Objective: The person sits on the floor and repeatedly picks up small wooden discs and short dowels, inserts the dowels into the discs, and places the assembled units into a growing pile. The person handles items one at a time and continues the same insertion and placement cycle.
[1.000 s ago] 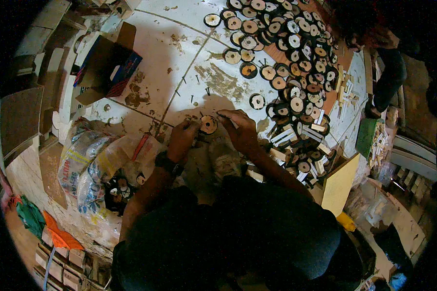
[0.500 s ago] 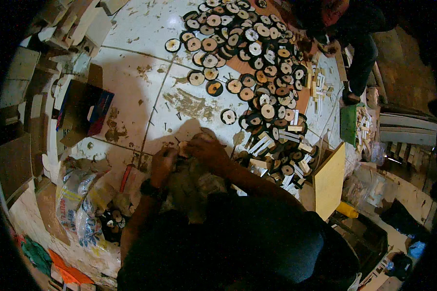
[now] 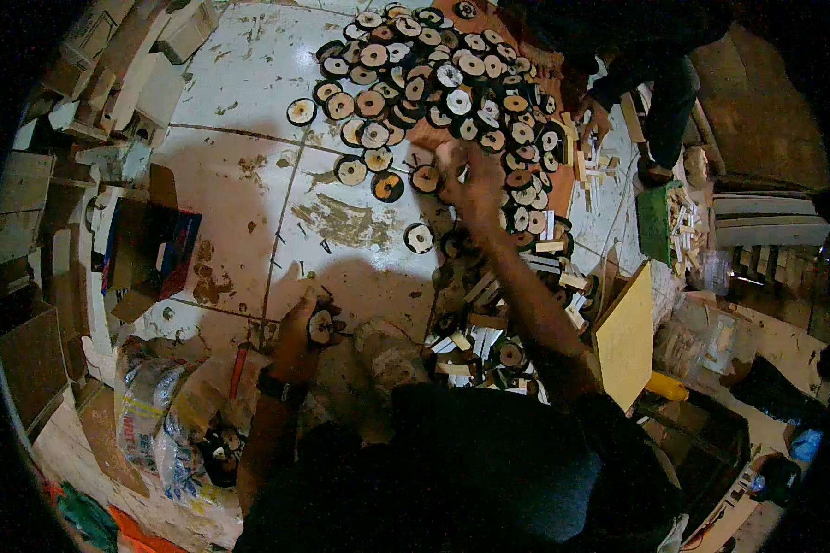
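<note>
My left hand (image 3: pixel 297 324), wearing a dark wristband, is closed around a wooden disc (image 3: pixel 321 326) with a dark rim, low over the floor near my lap. My right hand (image 3: pixel 475 184) reaches out over the near-middle part of a large pile of similar discs (image 3: pixel 470 64). Its fingers are bent and blurred, and whether anything is in them is unclear. A dark-rimmed disc (image 3: pixel 425 178) lies just left of those fingers. Several nails (image 3: pixel 326 246) are scattered on the tiles beyond my left hand.
Pale wooden sticks (image 3: pixel 551 247) lie to the right, near an upright yellow board (image 3: pixel 623 336). A co-worker's hand (image 3: pixel 596 118) is at the far right, near a green crate (image 3: pixel 655 224) of wood pieces. At left stand an open box (image 3: pixel 180 253) and a plastic sack (image 3: pixel 148 405).
My hands have parted. The right moved away and up to the disc pile; the left stayed near my lap, with a disc now showing in it. The view has shifted slightly.
</note>
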### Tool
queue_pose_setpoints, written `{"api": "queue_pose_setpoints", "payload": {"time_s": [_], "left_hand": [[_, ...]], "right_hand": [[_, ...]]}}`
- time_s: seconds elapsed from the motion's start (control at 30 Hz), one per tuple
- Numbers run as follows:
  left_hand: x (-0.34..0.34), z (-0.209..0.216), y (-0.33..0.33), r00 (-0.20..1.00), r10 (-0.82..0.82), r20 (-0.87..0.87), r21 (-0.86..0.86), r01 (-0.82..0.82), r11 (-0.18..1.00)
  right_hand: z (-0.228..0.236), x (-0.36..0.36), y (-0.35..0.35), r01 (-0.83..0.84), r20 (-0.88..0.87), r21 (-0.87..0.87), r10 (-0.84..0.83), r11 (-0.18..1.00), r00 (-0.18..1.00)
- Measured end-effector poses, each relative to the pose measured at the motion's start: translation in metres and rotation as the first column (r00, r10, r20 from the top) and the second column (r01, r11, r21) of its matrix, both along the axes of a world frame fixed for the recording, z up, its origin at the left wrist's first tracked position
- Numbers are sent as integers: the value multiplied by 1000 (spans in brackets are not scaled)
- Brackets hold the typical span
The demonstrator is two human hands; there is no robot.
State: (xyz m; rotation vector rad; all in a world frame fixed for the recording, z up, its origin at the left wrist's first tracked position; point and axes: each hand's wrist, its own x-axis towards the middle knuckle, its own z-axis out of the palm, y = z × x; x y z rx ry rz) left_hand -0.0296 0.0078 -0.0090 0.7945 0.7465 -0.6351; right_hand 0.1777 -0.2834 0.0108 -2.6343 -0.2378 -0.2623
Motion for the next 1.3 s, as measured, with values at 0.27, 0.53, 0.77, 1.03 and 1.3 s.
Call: {"api": "queue_pose_setpoints", "payload": {"time_s": [0.27,0.53,0.77,1.03,1.3], "left_hand": [[-6,10,-6,885,-322,338,347,201,916],[-6,5,0,992,-108,-65,-27,106,994],[-10,2,2,839,-375,395,334,249,909],[-21,-9,3,973,-187,138,101,174,979],[-20,-5,4,963,-192,187,213,151,965]], "right_hand": [[-2,57,-57,72,65,-312,-54,947,996],[-32,-90,-1,-403,-383,-116,333,908,862],[-15,-87,-6,-337,-295,-177,277,925,915],[0,103,-100,-54,180,-515,170,856,969],[11,85,-53,-73,12,-373,83,925,996]]}}
